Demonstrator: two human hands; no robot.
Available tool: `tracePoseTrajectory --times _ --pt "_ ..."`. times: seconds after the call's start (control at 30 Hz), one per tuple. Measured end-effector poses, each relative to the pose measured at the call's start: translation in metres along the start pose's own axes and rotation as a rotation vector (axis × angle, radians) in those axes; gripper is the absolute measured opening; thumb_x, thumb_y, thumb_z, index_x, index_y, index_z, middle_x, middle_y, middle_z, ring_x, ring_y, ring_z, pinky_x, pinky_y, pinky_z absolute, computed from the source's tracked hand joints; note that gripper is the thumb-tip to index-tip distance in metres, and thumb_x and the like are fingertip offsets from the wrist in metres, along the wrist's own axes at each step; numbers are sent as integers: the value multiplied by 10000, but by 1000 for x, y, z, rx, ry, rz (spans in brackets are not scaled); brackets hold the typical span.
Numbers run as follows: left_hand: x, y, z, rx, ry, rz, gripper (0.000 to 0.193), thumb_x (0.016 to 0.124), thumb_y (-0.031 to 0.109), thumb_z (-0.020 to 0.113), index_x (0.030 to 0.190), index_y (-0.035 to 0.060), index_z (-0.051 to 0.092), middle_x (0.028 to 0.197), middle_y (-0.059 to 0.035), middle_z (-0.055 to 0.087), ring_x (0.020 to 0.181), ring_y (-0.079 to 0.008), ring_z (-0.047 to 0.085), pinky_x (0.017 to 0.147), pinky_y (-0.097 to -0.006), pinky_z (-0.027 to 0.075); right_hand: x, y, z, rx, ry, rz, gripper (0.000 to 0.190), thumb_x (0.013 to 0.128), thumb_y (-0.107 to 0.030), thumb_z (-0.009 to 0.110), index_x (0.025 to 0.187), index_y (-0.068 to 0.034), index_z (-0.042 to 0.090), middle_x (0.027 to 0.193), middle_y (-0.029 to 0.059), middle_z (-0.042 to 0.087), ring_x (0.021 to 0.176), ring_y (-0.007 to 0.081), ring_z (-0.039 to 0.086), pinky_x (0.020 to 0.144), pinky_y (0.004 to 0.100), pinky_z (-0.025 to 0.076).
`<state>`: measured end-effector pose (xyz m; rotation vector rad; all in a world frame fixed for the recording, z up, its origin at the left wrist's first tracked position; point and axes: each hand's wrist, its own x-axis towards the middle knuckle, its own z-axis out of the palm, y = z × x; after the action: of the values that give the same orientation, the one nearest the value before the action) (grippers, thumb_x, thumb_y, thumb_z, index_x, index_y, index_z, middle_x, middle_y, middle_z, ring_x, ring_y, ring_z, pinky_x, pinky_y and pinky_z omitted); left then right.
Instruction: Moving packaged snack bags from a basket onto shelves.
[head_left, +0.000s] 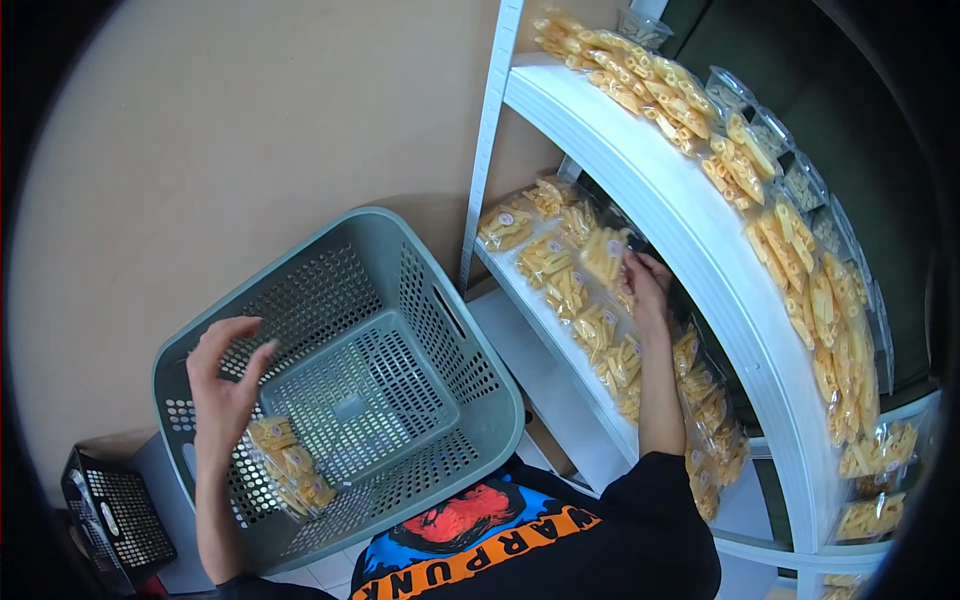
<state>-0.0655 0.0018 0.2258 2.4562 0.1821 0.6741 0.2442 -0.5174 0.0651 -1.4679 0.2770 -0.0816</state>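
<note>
My left hand (229, 375) is over the near left side of a grey-green perforated plastic basket (337, 517), its thumb and fingers apart and nothing between them. Inside that basket, by the left wall, lie a few clear bags of yellow tube-shaped pieces (292, 469), like pasta or a snack. On the right, my right hand (646, 281) reaches over the lower white shelf and pinches the edge of a clear bag of the same yellow pieces (604, 255), which bears a round label. Several similar labelled bags (566, 292) lie in rows on that shelf.
Above the right forearm curves the upper white shelf (675, 195), loaded with bagged yellow pieces (645, 82) and clear plastic tubs (802, 184). A slotted white metal post (491, 120) stands by the beige wall (262, 112). At lower left is a black perforated basket (124, 517).
</note>
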Motion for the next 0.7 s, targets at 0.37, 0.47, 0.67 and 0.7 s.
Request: tracePoseTrajectory --times 0.37,0.47,0.67,0.7 --pt "-45 -188 -31 40 -220 -455 483 899 211 808 1278 -26 626 1037 -160 729 940 -227 726 884 -369 572 217 112 -118 -151 81 78 125 878 -115 809 826 -88 700 762 32 663 653 161 642 563 298 525" --pt "-54 -214 -23 151 -224 -427 499 870 370 806 1127 -43 697 1073 -221 746 996 -340 727 861 -418 573 203 113 -146 -134 -94 133 150 884 -207 816 843 -109 711 778 1 653 688 150 643 631 318 563" --pt "-91 -246 -14 269 -339 -628 529 828 361 862 1153 -32 722 1092 -229 754 1039 -348 733 917 -424 582 138 54 -63 -1001 135 -51 389 823 -443 868 775 -67 782 612 46 695 502 134 655 465 287 511" --pt "-96 -255 -7 334 -414 -586 512 800 341 875 1141 -15 737 1101 -225 753 1062 -364 724 939 -433 574 132 53 -59 -999 206 -136 372 815 -413 880 846 -57 775 626 56 704 516 150 672 470 294 521"
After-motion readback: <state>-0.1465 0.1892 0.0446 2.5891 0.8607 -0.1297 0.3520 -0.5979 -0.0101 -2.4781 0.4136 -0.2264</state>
